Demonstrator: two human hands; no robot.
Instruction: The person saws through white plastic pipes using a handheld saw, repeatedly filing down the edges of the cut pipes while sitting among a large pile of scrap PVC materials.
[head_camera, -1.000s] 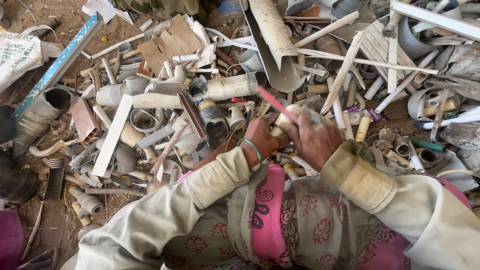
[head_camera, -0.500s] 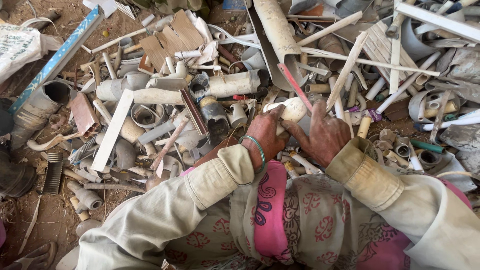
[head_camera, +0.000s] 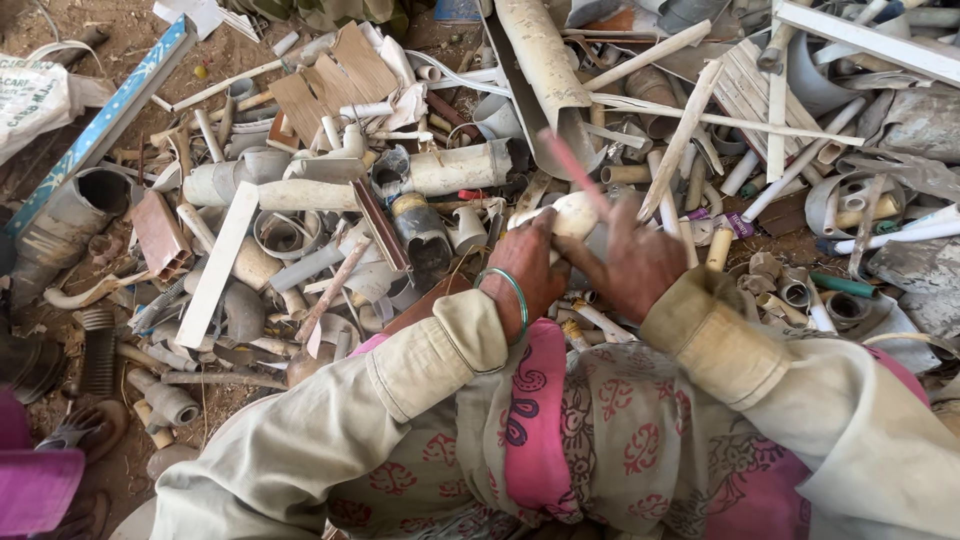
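Two hands working amid dusty heap of broken plastic pipes (head_camera: 455, 168): left hand (head_camera: 530, 265) gripping rounded cream pipe fitting (head_camera: 575, 212), fingers curled; right hand (head_camera: 632, 262) closing round blurred pink stick (head_camera: 572, 168), just above lap.

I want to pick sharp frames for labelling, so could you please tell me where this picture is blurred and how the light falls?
Head view: even daylight with soft shadows and no glare; the pile of pale plastic pipe scraps is sharp; the thin pink stick is smeared by motion blur, as are the right hand fingers; the left hand on a cream rounded piece is fairly crisp.
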